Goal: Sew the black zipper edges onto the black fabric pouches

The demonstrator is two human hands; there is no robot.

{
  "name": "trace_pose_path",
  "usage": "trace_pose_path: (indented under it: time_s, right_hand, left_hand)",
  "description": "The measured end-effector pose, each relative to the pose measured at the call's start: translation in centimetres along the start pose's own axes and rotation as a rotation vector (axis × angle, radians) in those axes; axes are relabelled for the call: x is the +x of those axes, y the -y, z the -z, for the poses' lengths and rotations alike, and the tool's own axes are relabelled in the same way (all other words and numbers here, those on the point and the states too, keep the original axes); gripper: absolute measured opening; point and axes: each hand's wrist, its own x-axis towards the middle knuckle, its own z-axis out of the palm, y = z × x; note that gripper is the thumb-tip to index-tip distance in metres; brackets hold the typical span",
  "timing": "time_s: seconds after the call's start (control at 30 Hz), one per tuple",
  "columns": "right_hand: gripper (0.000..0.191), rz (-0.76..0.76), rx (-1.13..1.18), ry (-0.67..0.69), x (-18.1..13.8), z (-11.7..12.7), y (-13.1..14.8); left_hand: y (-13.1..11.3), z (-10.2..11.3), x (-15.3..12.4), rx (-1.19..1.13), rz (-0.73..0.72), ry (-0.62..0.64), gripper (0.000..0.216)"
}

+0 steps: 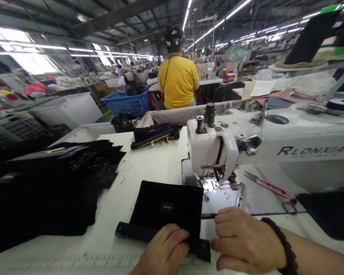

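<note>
A black fabric panel (172,198) with a small label lies on the white table, left of the sewing machine's needle area. Along its near edge runs a dark strip (137,232) whose ends stick out past both sides. My left hand (167,248) grips that strip near the middle, fingers bent over it. Just beyond the strip's right end hovers my right hand (246,240), its fingers loosely bent and partly apart, with nothing visible in them. The white sewing machine (215,149) stands beyond, its needle area lit.
Black pieces are piled at left (60,183); zippered black pieces (154,135) lie at the back. Pink-handled thread snips (268,185) rest on the machine bed, a dark flat object (332,212) at right. Ahead sits a person in yellow (177,82), beside a blue crate (129,102).
</note>
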Motion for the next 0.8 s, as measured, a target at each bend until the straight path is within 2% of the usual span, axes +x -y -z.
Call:
trace_pose_path:
  time_s: [0.17,0.4,0.53,0.63,0.73,0.8]
  right_hand:
    - [0.043,0.015,0.0,-0.021,0.0,0.1,0.0]
    - [0.041,0.032,0.033,0.022,-0.1,-0.6,0.1]
    - [0.028,-0.008,-0.015,0.097,0.0,-1.1,0.6]
    - [0.019,-0.031,-0.051,0.136,0.2,-1.4,0.9]
    - [0.017,-0.109,-0.124,0.109,0.2,-2.1,1.1]
    - [0.017,-0.149,-0.195,0.081,0.2,-2.7,1.1]
  left_hand:
    - [-0.3,0.3,-0.5,-0.026,0.05,-0.022,0.021]
    - [-0.8,0.4,-0.3,-0.056,0.008,-0.117,0.019]
    - [-1.1,0.5,0.0,-0.026,-0.023,-0.106,0.02]
    - [-1.3,0.3,0.1,-0.013,-0.056,-0.184,0.025]
    - [-1.6,0.3,0.5,0.055,-0.079,-0.24,0.027]
    - [-1.9,0.4,0.8,0.107,-0.077,-0.179,0.025]
